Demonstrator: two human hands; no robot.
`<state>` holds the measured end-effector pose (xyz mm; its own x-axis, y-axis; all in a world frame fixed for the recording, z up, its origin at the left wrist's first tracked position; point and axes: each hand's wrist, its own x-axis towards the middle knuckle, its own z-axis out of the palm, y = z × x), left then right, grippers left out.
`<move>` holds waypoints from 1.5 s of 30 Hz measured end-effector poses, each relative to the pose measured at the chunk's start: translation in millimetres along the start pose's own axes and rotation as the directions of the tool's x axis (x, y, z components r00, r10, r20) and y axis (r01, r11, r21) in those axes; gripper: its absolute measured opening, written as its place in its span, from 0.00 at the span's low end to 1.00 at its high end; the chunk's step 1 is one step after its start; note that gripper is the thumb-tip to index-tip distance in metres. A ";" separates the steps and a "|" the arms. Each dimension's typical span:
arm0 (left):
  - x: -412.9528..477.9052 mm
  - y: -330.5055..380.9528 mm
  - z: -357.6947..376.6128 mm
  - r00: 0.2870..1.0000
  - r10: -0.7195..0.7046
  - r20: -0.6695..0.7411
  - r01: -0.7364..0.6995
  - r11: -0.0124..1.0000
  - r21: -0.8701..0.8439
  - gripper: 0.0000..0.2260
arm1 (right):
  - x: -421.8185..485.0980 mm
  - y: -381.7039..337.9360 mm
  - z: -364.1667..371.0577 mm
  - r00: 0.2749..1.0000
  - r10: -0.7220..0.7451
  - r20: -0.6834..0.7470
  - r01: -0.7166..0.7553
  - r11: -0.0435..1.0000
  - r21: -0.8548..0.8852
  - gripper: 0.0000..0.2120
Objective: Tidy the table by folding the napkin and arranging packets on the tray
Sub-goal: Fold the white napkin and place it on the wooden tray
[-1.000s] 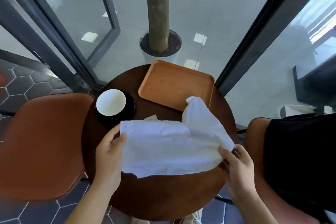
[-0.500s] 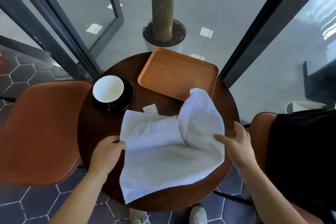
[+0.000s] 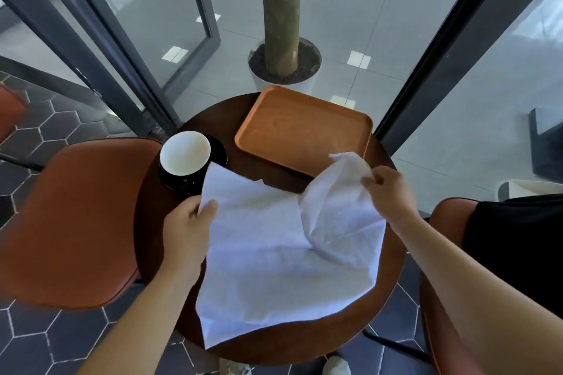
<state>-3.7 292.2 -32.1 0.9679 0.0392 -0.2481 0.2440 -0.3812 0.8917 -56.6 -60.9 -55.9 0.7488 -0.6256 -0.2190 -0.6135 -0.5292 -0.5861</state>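
Right grip [image 3: 387, 192] pinches raised napkin [image 3: 268, 253] corner (left grip [image 3: 187, 222] holds edge).

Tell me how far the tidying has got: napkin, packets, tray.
Done: nothing yet. The napkin lies open on the table, unfolded. In hand: the left hand grips its left edge while the right hand pinches its lifted far right corner, apparently starting a fold. Left: finish folding, then load the tray, which is bare; only a sliver of one white packet shows behind the napkin.
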 end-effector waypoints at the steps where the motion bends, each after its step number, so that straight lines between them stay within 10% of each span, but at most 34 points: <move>1: -3.4 2.5 -4.0 0.999 0.035 -0.007 -0.036 0.998 -0.052 0.10 | -1.7 5.0 -9.4 0.998 0.008 -0.057 -0.003 0.996 0.087 0.11; 6: 10.2 9.3 1.1 0.986 0.027 -0.162 -0.047 0.992 -0.121 0.08 | -5.8 20.6 -41.7 0.966 0.143 -0.217 -0.063 0.939 0.338 0.08; 16: -11.7 -23.9 13.2 0.999 0.022 -0.029 -0.013 0.958 0.285 0.19 | -32.7 71.2 -24.6 0.978 0.206 0.028 -0.200 0.892 0.405 0.06; 23: -54.9 -64.1 -7.6 0.957 -0.288 -0.025 0.261 0.824 0.503 0.24 | -65.4 97.0 -22.7 0.912 0.333 0.241 -0.411 0.741 0.531 0.12; 27: -55.7 -57.6 -6.7 0.960 -0.279 0.008 0.236 0.828 0.509 0.03 | -65.6 70.6 -30.7 0.960 0.220 0.171 -0.278 0.789 0.547 0.08; 33: -42.8 -45.9 -19.1 0.984 -0.162 -0.072 0.173 0.967 0.186 0.07 | -61.3 24.4 -56.3 0.992 -0.125 -0.018 0.108 0.772 0.627 0.11; 38: -33.2 -41.3 -34.3 0.993 0.022 -0.114 0.008 0.965 0.261 0.05 | -38.3 10.9 -65.4 0.962 -0.183 -0.201 0.237 0.928 0.288 0.06; 45: -32.3 -66.4 -24.7 0.991 -0.127 0.036 0.077 0.772 0.630 0.13 | -37.5 51.7 -30.7 0.990 0.052 0.128 -0.018 0.967 -0.253 0.08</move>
<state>-49.7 339.1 -74.0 0.9262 0.0544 -0.3731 0.2250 -0.8737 0.4312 -124.1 -82.4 -54.1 0.7420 -0.5738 -0.3467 -0.6703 -0.6455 -0.3661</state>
